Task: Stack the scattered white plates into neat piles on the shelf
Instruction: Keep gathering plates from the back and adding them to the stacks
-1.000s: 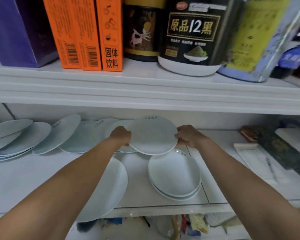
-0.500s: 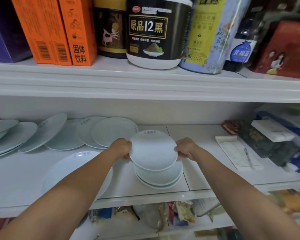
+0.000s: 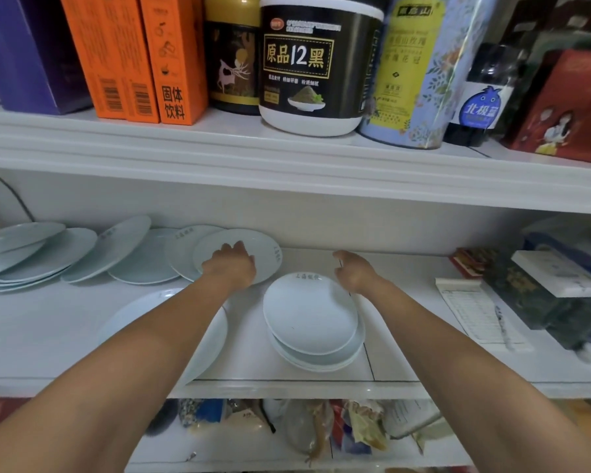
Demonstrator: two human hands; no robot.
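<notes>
A small pile of white plates (image 3: 313,315) stands near the front of the white shelf (image 3: 287,384). Behind it, a row of overlapping white plates (image 3: 144,257) leans along the back wall toward the left. My left hand (image 3: 231,264) rests on the rightmost plate of that row (image 3: 267,249), fingers spread over it. My right hand (image 3: 354,271) hovers just behind and right of the pile, fingers relaxed, holding nothing. A larger white plate (image 3: 215,336) lies at the front left, mostly hidden under my left forearm.
A paper pad with a pen (image 3: 475,312) and dark boxes (image 3: 543,295) fill the shelf's right side. The upper shelf holds orange cartons (image 3: 140,56), a black-and-white tub (image 3: 316,63) and tins. Bags (image 3: 321,428) lie on the shelf below.
Both hands set the small plate down on the front pile and let go. My left hand moved back onto the rear row's plate; my right hand lifted off behind the pile.
</notes>
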